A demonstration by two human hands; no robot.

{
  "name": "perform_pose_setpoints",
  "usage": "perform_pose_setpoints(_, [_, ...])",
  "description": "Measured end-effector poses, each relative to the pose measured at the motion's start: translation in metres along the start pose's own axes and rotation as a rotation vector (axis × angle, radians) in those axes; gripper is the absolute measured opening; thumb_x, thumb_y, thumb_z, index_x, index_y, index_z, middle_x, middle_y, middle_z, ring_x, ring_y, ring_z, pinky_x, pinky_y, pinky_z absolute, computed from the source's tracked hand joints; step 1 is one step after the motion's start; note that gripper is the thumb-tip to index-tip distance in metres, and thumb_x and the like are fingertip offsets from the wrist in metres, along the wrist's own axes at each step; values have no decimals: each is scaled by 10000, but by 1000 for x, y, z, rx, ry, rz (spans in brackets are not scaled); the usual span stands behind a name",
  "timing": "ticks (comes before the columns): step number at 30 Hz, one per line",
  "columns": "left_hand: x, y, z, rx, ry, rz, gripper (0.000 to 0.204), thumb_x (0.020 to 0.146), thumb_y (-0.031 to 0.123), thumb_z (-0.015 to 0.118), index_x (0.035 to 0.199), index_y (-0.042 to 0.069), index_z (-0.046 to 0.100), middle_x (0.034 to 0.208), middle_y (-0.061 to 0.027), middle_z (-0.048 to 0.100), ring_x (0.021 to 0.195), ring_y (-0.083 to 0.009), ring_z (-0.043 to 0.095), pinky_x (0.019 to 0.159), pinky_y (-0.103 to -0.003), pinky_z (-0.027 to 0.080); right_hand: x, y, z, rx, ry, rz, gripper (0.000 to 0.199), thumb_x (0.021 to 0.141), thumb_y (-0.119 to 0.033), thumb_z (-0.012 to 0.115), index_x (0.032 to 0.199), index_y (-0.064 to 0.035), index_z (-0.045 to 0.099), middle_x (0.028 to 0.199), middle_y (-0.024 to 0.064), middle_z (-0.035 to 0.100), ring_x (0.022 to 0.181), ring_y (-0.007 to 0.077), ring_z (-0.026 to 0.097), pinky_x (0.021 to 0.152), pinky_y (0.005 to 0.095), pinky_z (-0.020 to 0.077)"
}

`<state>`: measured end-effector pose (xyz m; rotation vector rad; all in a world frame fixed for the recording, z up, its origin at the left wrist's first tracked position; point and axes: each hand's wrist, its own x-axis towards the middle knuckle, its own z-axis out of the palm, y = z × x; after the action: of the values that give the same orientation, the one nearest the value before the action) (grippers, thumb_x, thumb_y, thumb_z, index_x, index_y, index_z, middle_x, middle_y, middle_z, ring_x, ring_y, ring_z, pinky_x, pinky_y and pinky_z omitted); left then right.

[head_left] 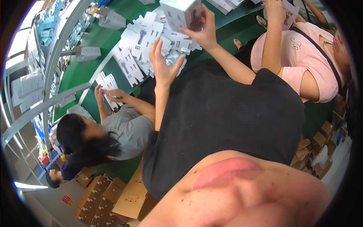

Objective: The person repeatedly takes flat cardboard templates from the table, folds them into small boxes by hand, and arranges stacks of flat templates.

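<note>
My right hand [204, 32] grips a white box [181, 15] by its right side and lower corner, thumb toward me and fingers behind. Printed pictures show on the box, and its top runs out of view. My left hand [165, 62] is raised below and left of the box, fingers spread, with nothing in it. Close behind that hand lies a heap of flat white printed cartons [141, 38] on the green work table [72, 77]. Several of these cartons overlap near my left fingertips.
A co-worker in grey [128, 125] handles white cartons at left; another in pink [280, 56] holds one at right. White boxes [89, 53] stand on the table beside a metal frame [49, 102]. Brown cartons [94, 200] are stacked behind at lower left.
</note>
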<state>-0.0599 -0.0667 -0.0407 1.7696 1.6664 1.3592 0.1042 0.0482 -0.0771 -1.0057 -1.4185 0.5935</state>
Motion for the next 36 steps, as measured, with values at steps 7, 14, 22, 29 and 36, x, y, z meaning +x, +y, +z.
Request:
perform_pose_setpoints(7, [21,28,17,-399,234,-22,923,683,217,872,1455,46,397,1457,-180,453,1299,-364,477,1149,-449,306,-37,-34,-21,166,-366,-13,1004,633,-181,923,1468,-73,376,1384,115,516,1174,243,574,965,346,490])
perform_pose_setpoints(14, [24,-14,4,523,13,548,787,714,241,836,1414,109,501,1485,-177,434,1357,-362,426,1175,-489,228,-1,-77,-70,-61,-519,-158,744,685,-175,840,1354,-98,523,1357,85,558,1164,281,584,952,359,488])
perform_pose_setpoints(22, [0,-192,10,737,14,-133,775,805,458,741,1462,139,480,1565,-216,332,1460,-405,281,1160,-628,138,25,107,-67,-637,-358,51,283,798,-47,602,1078,-21,580,1152,167,586,1049,353,562,909,365,459])
perform_pose_setpoints(29, [-47,-211,16,665,-287,-374,959,821,726,583,1551,148,356,1609,-263,227,1516,-442,122,1155,-671,81,-1,189,-71,-1295,-177,-168,388,786,-279,698,1132,-106,676,1279,45,610,1176,334,525,1022,448,393])
perform_pose_setpoints(36, [-80,-128,29,807,-359,-169,825,796,442,744,1504,157,432,1570,-226,326,1484,-412,243,1147,-653,193,-54,87,-41,-517,-644,375,298,847,-235,643,1057,-38,718,942,95,737,830,273,676,749,331,527])
